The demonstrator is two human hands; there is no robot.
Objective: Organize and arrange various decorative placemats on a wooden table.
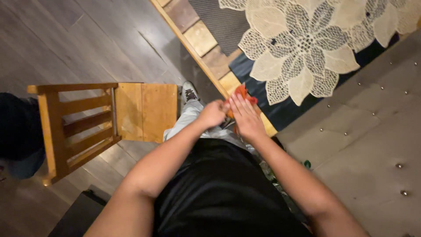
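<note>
My left hand point(212, 114) is closed on one end of an orange-red cloth point(242, 92) at the wooden edge of a table point(206, 41). Over the same cloth lies my right hand point(246, 117), fingers together and flat, pressing it against the table's edge. Most of the cloth is hidden under the two hands; only a small bunch shows past the fingertips. Both forearms reach forward from my dark shirt.
A cream lace flower-shaped mat point(302, 44) lies on the tabletop. A wooden chair point(101, 118) stands to the left on the dark plank floor. A grey tufted cushion surface point(368, 131) fills the right side. One shoe point(189, 93) shows below the table's edge.
</note>
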